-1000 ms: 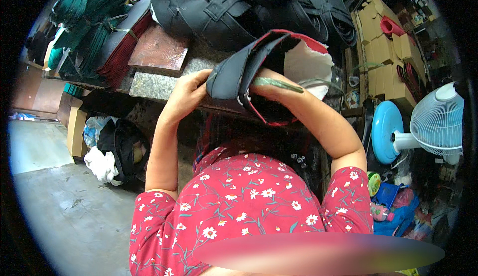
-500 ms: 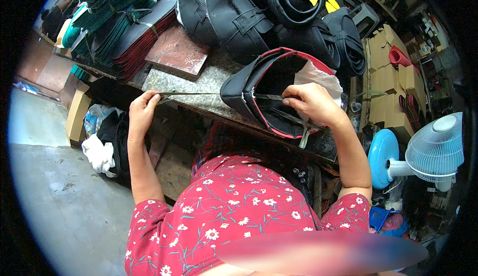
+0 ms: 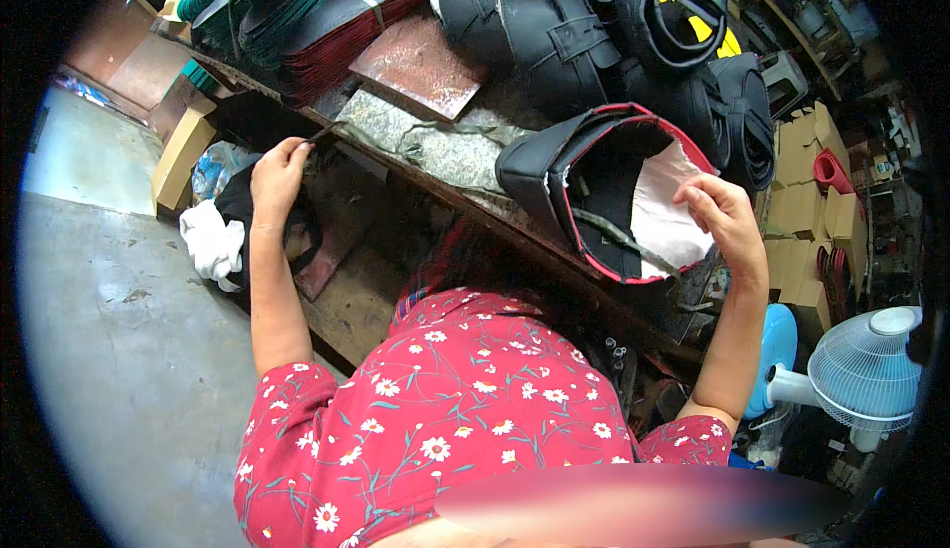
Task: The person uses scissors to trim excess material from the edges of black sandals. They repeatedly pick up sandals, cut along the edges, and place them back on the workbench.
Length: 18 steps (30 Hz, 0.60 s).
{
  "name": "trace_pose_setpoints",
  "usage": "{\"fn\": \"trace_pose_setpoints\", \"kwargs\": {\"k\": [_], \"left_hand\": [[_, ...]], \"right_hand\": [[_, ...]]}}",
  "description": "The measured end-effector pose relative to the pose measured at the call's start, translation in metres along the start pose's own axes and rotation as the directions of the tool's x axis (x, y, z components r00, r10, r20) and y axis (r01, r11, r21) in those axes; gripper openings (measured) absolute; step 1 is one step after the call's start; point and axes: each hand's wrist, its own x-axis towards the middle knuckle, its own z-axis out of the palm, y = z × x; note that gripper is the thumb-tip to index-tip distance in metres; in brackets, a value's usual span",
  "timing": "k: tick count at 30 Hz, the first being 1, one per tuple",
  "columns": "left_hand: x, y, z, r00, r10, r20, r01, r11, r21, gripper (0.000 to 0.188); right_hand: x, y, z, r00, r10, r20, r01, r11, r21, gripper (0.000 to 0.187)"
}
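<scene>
A bundle of black shoe-upper pieces [image 3: 529, 167], bent into a ring with red edging and a white lining [image 3: 665, 197] inside, lies on its side at the bench edge. My left hand [image 3: 277, 184] is closed on one end of a thin dark strip [image 3: 426, 144], left of the bundle. That strip runs slack over the stone slab [image 3: 381, 121] toward the bundle. Another stretch of strip lies inside the ring, clear of my fingers. At the ring's right side, my right hand [image 3: 727, 217] hovers over the white lining, fingers loosely bent and apart.
More rolled black upper bundles [image 3: 569, 39] crowd the back of the bench. A reddish metal plate [image 3: 421, 58] sits on the slab, beside stacked dark-red-edged sheets [image 3: 346, 29] and green ones [image 3: 267, 14]. Cardboard boxes [image 3: 802, 212] and a fan [image 3: 861, 370] stand at right.
My right hand has let go of the strip and moved to the ring's right side. The strip at left has gone from taut to slack. The view has shifted, moving the bench rightward in it.
</scene>
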Motion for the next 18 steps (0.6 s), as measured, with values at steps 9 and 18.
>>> {"fn": "trace_pose_setpoints", "kwargs": {"k": [9, 18], "left_hand": [[0.004, 0.007, -0.007, 0.98, -0.197, -0.029, 0.196, 0.933, 0.3, 0.034], [-0.073, 0.171, 0.05, 0.539, 0.832, 0.133, -0.756, 0.548, -0.358, 0.095]], "right_hand": [[-0.022, 0.03, 0.06, 0.836, -0.547, 0.05, 0.471, 0.667, -0.577, 0.013], [-0.031, 0.0, 0.013, 0.717, -0.449, -0.533, 0.427, 0.888, -0.173, 0.004]]}}
